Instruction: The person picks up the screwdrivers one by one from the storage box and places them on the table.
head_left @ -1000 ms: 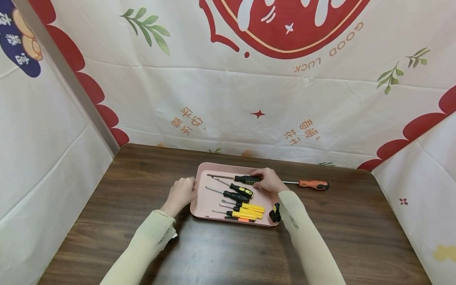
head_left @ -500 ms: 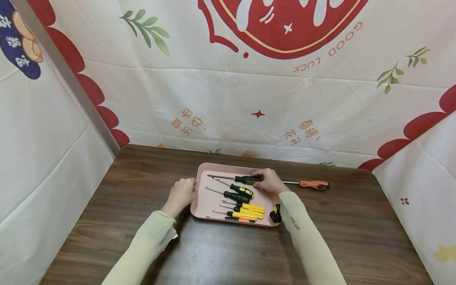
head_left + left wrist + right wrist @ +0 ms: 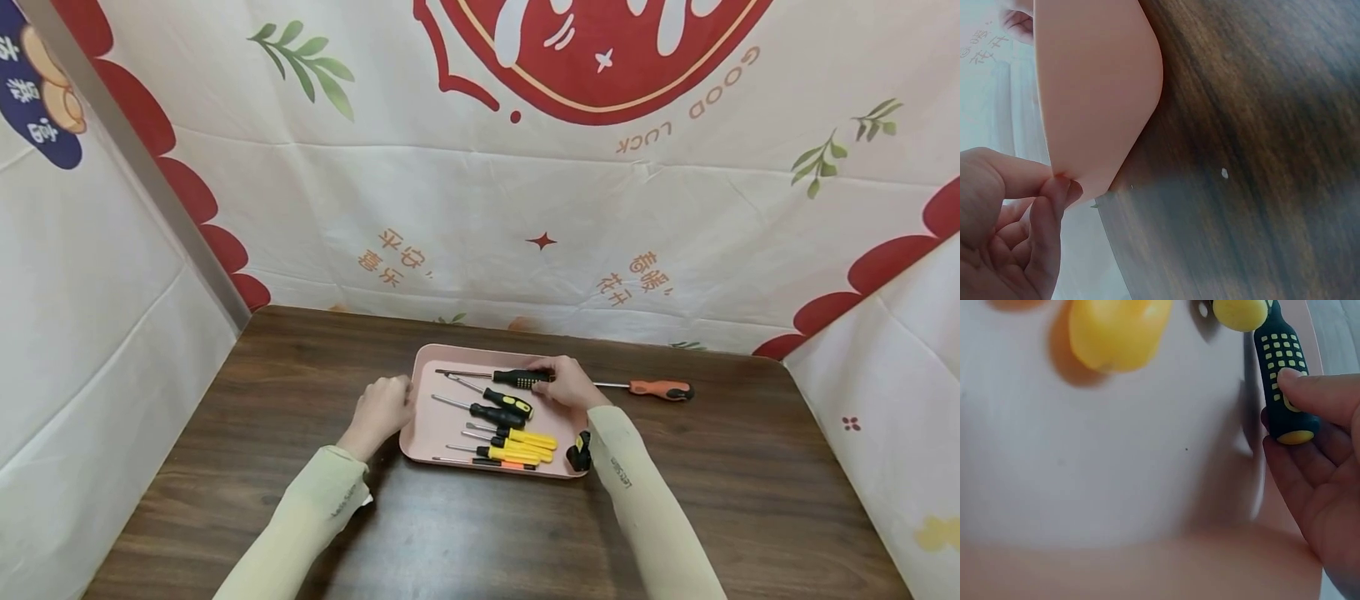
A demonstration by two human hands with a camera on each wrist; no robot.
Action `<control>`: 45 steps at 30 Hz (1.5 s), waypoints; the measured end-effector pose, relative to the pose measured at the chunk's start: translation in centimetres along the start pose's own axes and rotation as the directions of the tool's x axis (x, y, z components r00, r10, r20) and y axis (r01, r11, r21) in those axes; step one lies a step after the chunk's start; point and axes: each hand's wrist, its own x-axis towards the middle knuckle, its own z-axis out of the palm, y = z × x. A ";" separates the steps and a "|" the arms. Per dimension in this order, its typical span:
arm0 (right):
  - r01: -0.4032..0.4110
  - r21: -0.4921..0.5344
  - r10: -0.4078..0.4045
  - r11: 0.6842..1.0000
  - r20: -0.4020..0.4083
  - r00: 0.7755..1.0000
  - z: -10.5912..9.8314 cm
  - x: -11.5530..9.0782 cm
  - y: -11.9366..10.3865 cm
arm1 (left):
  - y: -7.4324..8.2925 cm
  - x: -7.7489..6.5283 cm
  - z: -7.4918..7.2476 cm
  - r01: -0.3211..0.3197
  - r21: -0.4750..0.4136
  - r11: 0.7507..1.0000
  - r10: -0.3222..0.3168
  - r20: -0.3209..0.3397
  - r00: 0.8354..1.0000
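Observation:
My left hand (image 3: 382, 410) pinches the left end of a pink tray (image 3: 420, 433) on the table; in the left wrist view, thumb and fingers meet at its rim. At the tray's far side, my right hand (image 3: 567, 383) holds a screwdriver with a black, yellow-dotted handle (image 3: 1280, 359) between thumb and fingers. Its shaft points left. Nearer in the tray lie a black-and-yellow screwdriver (image 3: 508, 402), a black-handled screwdriver (image 3: 497, 414), several yellow-handled screwdrivers (image 3: 532, 437) and a slim orange-and-black screwdriver (image 3: 517, 464).
An orange-handled screwdriver (image 3: 660, 390) lies on the wooden table (image 3: 480, 533) right of the tray, its shaft partly behind the right hand. A small black object (image 3: 579, 452) shows at the tray's near right corner, beside the right sleeve. A printed cloth (image 3: 480, 208) hangs behind the table.

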 end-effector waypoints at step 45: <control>-0.034 0.483 0.094 0.875 -0.100 0.991 -3.4 -2.9 1.2 | 0.0 -0.3 0.1 -0.032 0.007 0.999 0.033 -0.016 0.999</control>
